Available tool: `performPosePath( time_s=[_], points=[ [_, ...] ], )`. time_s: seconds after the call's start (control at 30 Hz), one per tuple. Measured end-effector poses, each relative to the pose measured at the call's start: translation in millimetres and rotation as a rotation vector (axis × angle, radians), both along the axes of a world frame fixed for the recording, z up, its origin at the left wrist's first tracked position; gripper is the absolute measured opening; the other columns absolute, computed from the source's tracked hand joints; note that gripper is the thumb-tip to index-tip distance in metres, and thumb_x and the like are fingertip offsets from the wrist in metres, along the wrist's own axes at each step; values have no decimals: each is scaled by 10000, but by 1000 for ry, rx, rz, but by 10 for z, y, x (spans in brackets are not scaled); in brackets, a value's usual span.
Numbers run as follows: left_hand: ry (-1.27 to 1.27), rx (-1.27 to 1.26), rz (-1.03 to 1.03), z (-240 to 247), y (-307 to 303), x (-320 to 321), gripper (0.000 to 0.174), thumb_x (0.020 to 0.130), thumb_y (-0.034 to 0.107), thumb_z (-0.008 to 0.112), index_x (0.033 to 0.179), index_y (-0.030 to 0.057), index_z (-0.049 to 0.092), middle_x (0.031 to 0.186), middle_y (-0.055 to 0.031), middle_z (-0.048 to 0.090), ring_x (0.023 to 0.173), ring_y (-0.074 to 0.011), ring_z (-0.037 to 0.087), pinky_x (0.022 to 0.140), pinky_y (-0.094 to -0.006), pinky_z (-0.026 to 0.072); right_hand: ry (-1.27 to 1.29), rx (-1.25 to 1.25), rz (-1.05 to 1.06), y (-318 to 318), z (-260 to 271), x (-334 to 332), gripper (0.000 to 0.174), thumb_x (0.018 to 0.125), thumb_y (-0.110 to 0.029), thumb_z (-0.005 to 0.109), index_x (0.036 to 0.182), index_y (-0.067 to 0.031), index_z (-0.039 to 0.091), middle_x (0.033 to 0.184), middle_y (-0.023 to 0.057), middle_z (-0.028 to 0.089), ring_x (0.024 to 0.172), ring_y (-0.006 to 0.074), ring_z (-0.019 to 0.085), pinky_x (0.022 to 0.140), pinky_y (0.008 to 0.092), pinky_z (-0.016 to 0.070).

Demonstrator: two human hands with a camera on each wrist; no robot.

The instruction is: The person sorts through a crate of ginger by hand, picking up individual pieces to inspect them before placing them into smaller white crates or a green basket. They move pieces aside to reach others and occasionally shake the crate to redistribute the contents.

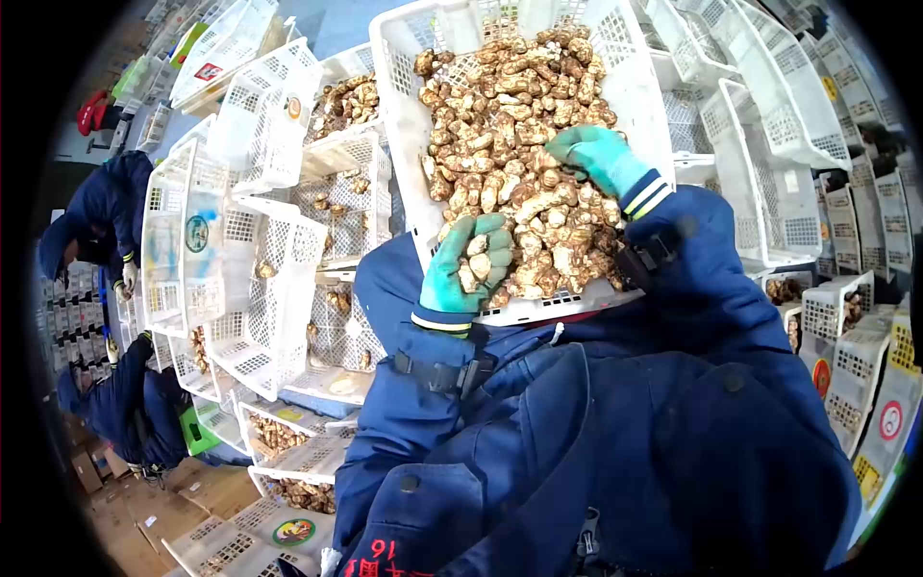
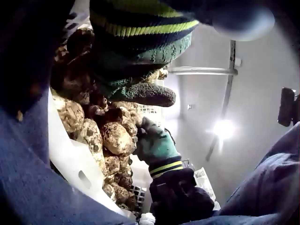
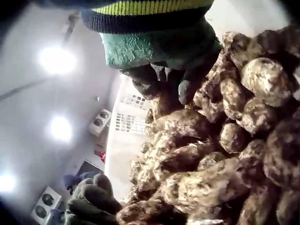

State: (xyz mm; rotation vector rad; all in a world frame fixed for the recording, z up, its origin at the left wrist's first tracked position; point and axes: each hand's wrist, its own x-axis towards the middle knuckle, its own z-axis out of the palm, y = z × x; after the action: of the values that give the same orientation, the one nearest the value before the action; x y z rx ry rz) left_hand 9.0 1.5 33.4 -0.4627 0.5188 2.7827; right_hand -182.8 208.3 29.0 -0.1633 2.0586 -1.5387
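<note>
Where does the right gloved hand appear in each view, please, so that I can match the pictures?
Head: the right hand is right of centre, in the upper half.
Left wrist: near the middle, slightly below centre.
Right wrist: large, at the top, around the middle.
Shared landmark: the white plastic crate of knobbly brown tubers.

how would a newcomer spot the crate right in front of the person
In the head view, find the dark blue jacket filling the bottom. Just above it in the picture is a big white crate heaped with lumpy brown pieces. Unlike the other white crates around it, this one has a green-gloved left hand and right hand at its contents.
</note>
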Motion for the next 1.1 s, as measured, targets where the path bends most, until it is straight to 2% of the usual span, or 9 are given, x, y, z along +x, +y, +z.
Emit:
performPosePath(
  time_s=[0.1,0.27,0.37,0.5,0.7,0.73,0.87,1.0,1.1],
  points=[
    [171,169,-97,-136,16,-50,615,996,473,520,1370,-11,455,1024,-72,607,741,-130,569,569,-205,464,116,-44,85,33,462,198,267,937,-213,662,1152,-55,678,973,12,677,797,79,592,701,236,495],
    [186,-509,-10,108,232,19,515,1010,438,504,1346,49,524,1142,-115,670,809,-149,677,654,-234,552,730,67,280,-79,523,587,249,941,-192,600,1143,-66,674,923,63,684,804,175,637,722,301,512],
    [114,-192,-38,61,117,36,481,1022,377,501,1345,20,505,1138,-118,661,781,-131,647,650,-238,545,730,508,383,134,465,571,209,909,-275,612,952,-74,649,803,153,634,776,331,638,694,437,497],
    [211,-125,-105,-11,114,-34,522,1001,375,537,1342,-15,474,1154,-120,638,788,-129,629,633,-242,530,951,696,400,66,161,954,437,889,-470,599,1030,-57,624,874,158,686,862,345,672,783,452,520],
    [129,-337,-41,-38,108,24,529,1024,428,459,1382,39,480,1239,-111,630,978,-197,683,754,-256,543,204,424,164,138,364,591,278,898,-312,618,1017,-70,685,890,143,702,773,258,687,699,370,533],
    [167,-364,-9,-21,135,25,531,1023,438,456,1380,46,486,1240,-109,632,989,-200,682,756,-259,546,200,296,97,179,434,569,269,940,-242,620,1134,-63,669,851,36,682,760,75,623,647,258,503],
    [48,-142,-74,-44,120,-36,556,1018,495,439,1366,68,512,1234,-112,644,964,-225,696,725,-266,576,-146,-274,4,297,528,683,361,966,-199,591,1258,14,594,1068,58,673,846,76,630,709,198,508],
    [59,-108,-6,101,200,-6,563,996,508,486,1341,64,526,1210,-110,641,949,-222,694,734,-277,590,523,-242,127,-159,459,1012,319,881,-148,682,1155,9,640,977,116,691,827,218,660,748,345,527],
    [189,-581,220,36,318,137,523,992,471,519,1329,72,532,1182,-101,646,1015,-195,665,790,-279,584,1037,-164,324,-290,649,1061,295,839,-175,720,1092,-28,685,903,159,684,831,309,658,772,387,512]
  ],
)
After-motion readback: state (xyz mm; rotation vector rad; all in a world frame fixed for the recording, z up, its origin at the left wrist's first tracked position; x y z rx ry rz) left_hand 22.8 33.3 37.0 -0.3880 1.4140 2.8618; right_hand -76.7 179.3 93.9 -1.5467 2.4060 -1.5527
